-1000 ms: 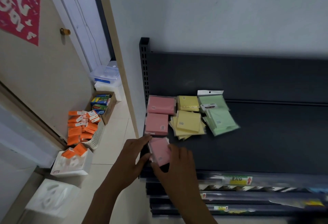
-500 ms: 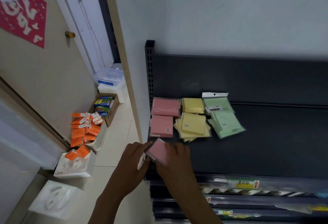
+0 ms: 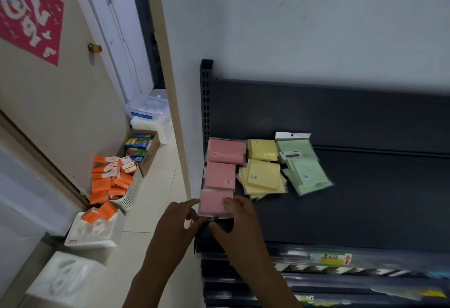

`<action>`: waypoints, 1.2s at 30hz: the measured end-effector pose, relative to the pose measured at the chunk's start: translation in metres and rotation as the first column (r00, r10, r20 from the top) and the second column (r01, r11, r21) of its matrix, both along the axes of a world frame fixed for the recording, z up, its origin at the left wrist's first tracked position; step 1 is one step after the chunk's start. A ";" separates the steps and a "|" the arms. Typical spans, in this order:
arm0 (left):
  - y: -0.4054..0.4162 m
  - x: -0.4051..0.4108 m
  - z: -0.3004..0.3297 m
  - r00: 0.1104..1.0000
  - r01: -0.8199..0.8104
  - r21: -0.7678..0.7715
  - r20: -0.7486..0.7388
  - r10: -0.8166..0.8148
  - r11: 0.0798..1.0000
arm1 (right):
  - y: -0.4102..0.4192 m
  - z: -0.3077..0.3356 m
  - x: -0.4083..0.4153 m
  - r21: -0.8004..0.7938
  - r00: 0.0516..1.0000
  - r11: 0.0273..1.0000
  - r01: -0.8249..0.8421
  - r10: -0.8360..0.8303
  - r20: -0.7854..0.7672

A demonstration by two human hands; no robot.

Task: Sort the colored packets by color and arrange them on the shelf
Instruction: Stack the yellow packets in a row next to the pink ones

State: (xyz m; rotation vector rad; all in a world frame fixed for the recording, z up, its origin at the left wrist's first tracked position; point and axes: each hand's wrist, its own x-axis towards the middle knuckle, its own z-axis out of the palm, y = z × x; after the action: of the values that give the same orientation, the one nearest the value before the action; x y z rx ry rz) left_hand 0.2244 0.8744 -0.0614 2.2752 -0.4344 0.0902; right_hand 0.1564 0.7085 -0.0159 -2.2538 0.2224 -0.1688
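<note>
- Pink packet (image 3: 214,203) — the one being placed — lies flat at the front-left corner of the dark shelf (image 3: 365,210), right at the fingertips of both hands, directly ahead of them and a bit up-frame.
- Left hand (image 3: 175,222) is at its left edge, index finger stretched along the near-left corner, other fingers curled under; it looks like a light pinch on the edge. Right hand (image 3: 239,220) has fingers laid over the packet's right side with the thumb down at the front edge, so it's pinching too. Neither is really nearer; they bracket it.
- The packet is close to square, edges roughly lined up with the shelf front. The relation that matters: its far edge sits touching or just short of the middle pink packet (image 3: 220,176), which in turn meets the back pink packet (image 3: 226,150), making a column running front to back.
- I'd guess the next move is just a small nudge to square it up, then letting go.
- Materials: thin, flat, glossy plastic sleeves over paper pads, probably slippery on the matte metal shelf.
- Yellow packets (image 3: 264,178) are a loose, fanned pile just right of the pinks; green packets (image 3: 304,168) are further right, overlapping, one with a white hang tab.
</note>
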 end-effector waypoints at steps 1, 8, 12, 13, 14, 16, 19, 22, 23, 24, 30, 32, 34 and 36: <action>-0.001 0.001 0.001 1.000 -0.004 -0.006 -0.005 0.004 1.000 | -0.001 0.001 0.002 0.001 1.000 1.000 0.001 -0.001 0.001; 0.002 0.009 0.006 0.999 0.052 0.043 0.003 -0.052 0.998 | -0.013 0.004 0.001 0.120 0.996 0.991 0.064 -0.071 0.054; 0.004 0.017 0.015 0.989 0.145 0.086 -0.050 -0.141 0.986 | -0.037 0.012 0.004 0.062 0.957 0.970 0.233 -0.241 0.160; 0.005 0.019 0.015 0.989 0.148 0.097 -0.041 -0.144 0.984 | -0.047 0.013 0.007 -0.005 0.943 0.961 0.275 -0.269 0.195; 0.005 0.020 0.015 0.989 0.146 0.104 -0.041 -0.143 0.984 | -0.057 0.014 0.012 -0.080 0.933 0.949 0.305 -0.282 0.223; 0.007 0.021 0.015 0.987 0.157 0.110 -0.047 -0.152 0.981 | -0.077 0.018 0.024 -0.204 0.937 0.929 0.309 -0.261 0.231; 0.009 0.023 0.017 0.978 0.202 0.144 0.019 -0.206 0.969 | -0.101 0.018 0.046 -0.289 0.967 0.928 0.237 -0.197 0.160; 0.003 0.026 0.029 0.976 0.178 0.149 0.101 -0.194 0.973 | -0.113 0.010 0.062 -0.344 0.991 0.930 0.132 -0.135 0.016; -0.002 0.027 0.035 0.975 0.166 0.136 0.128 -0.184 0.977 | -0.115 0.007 0.065 -0.364 0.994 0.927 0.092 -0.109 -0.026; -0.007 0.029 0.041 0.971 0.160 0.124 0.157 -0.179 0.979 | -0.118 0.005 0.067 -0.375 0.995 0.925 0.061 -0.087 -0.052; -0.061 0.047 0.068 0.948 0.213 0.180 0.200 -0.247 0.960 | -0.145 0.002 0.062 -0.229 0.996 0.971 0.064 -0.077 -0.050; -0.083 0.052 0.070 0.946 0.254 0.239 0.138 -0.292 0.937 | -0.156 0.001 0.059 -0.212 0.996 0.975 0.073 -0.081 -0.032; -0.106 0.055 0.067 0.940 0.303 0.299 0.065 -0.336 0.905 | -0.167 0.002 0.056 -0.194 0.995 0.976 0.093 -0.096 -0.001; -0.127 0.056 0.062 0.938 0.327 0.321 0.003 -0.346 0.889 | -0.177 0.004 0.054 -0.150 0.996 0.984 0.094 -0.093 0.018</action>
State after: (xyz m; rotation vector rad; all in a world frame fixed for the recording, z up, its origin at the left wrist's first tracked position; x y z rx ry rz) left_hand 0.2807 0.7472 0.0003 2.4742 -0.9286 -0.0962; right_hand 0.2107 0.5312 -0.0116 -2.3937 0.3196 -0.2550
